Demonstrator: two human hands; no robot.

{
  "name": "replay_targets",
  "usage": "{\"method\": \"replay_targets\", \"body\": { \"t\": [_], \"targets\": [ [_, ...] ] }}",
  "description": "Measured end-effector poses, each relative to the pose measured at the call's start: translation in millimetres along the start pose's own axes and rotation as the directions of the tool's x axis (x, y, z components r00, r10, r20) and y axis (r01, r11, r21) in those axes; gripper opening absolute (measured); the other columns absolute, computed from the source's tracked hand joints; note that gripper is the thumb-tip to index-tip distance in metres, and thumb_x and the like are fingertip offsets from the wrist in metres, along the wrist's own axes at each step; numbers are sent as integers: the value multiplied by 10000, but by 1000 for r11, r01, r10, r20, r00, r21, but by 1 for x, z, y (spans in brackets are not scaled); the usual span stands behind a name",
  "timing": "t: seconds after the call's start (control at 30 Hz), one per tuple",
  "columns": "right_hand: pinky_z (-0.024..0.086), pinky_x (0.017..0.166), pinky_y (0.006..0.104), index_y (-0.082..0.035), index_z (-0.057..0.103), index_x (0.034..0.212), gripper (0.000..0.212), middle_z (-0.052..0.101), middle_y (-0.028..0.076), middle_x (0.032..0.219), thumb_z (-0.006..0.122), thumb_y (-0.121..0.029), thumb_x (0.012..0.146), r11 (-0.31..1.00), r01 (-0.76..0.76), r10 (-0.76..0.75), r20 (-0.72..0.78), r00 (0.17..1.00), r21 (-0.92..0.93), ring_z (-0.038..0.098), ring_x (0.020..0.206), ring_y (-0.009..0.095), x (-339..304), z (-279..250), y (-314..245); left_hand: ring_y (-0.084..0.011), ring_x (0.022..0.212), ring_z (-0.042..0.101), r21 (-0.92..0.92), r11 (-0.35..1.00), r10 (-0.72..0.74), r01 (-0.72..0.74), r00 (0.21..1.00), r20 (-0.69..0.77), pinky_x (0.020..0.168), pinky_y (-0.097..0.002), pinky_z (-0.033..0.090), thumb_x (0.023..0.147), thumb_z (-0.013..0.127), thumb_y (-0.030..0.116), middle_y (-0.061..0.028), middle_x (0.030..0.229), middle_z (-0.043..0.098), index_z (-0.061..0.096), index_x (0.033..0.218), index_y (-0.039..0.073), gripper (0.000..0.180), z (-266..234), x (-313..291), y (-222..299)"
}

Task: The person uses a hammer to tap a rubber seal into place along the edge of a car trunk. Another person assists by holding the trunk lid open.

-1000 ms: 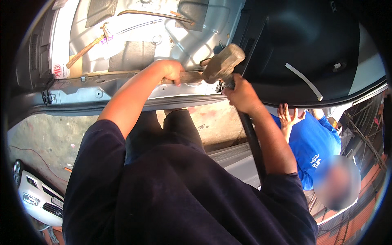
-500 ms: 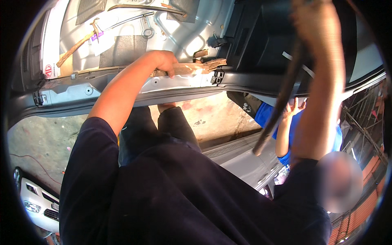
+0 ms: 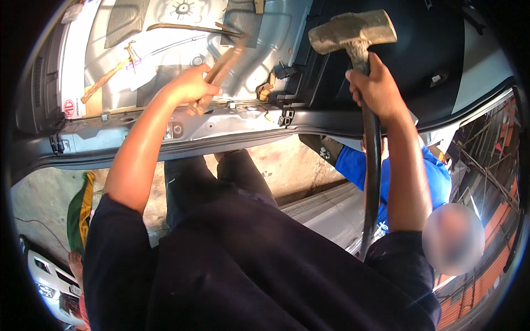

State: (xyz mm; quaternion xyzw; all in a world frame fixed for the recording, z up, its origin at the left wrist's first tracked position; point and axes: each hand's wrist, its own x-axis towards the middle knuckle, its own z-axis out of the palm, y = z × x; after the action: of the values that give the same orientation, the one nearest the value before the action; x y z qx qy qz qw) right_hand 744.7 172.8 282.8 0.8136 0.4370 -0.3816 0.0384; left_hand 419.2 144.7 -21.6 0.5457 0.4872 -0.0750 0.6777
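Whereas the wooden block (image 3: 225, 62) was held along the metal sill (image 3: 251, 117), it has now been tilted up, clamped by the fingers of the left hand (image 3: 189, 87); the sledgehammer (image 3: 353, 33), gripped in the right hand (image 3: 380, 92), is kept well apart, so striking seems paused.

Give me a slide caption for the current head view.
Right hand gripping a sledgehammer near its head, left hand holding a tilted, blurred piece of wood over a car's metal floor.
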Motion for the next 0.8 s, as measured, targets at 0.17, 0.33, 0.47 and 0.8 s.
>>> {"method": "replay_targets", "body": {
  "t": [0.17, 0.33, 0.47, 0.8],
  "targets": [
    [519, 569, 306, 16, 580, 1327, 369, 644, 52, 791, 719, -83, 999, 986, -68, 55, 87, 995, 155, 624, 627, 114, -52, 23, 13, -389, 1364, 704, 53, 997, 55, -49, 993, -105, 1150, -442, 541, 925, 839, 492, -278, 1445, 725, 425, 1735, 208, 953, 23, -44, 23],
    [587, 636, 406, 101, 520, 1410, 540, 741, 213, 914, 761, -122, 981, 989, -138, 122, 239, 963, 54, 733, 674, 237, -81, 70, 74, -393, 1266, 738, 19, 981, -193, 192, 980, 50, 1117, -472, 565, 888, 865, 351, -277, 1462, 704, 494, 1695, 141, 913, 63, -36, 58],
    [587, 629, 382, 57, 501, 1431, 529, 718, 144, 855, 744, -127, 999, 957, -287, 285, 323, 902, -44, 719, 678, 208, -117, 102, 126, -351, 1265, 728, 52, 998, -50, 37, 959, 279, 1125, -491, 560, 896, 869, 304, -236, 1415, 684, 563, 1652, 116, 837, 70, -44, 38],
    [580, 656, 443, 40, 527, 1178, 380, 728, 191, 836, 762, -184, 979, 891, -438, 338, 472, 814, 118, 740, 710, 276, -207, 151, 215, -437, 1382, 618, 403, 756, 146, -515, 734, 664, 1131, -506, 521, 1006, 698, 240, -178, 1534, 639, 862, 1179, 131, 262, 119, 48, 42]
  ]
}}
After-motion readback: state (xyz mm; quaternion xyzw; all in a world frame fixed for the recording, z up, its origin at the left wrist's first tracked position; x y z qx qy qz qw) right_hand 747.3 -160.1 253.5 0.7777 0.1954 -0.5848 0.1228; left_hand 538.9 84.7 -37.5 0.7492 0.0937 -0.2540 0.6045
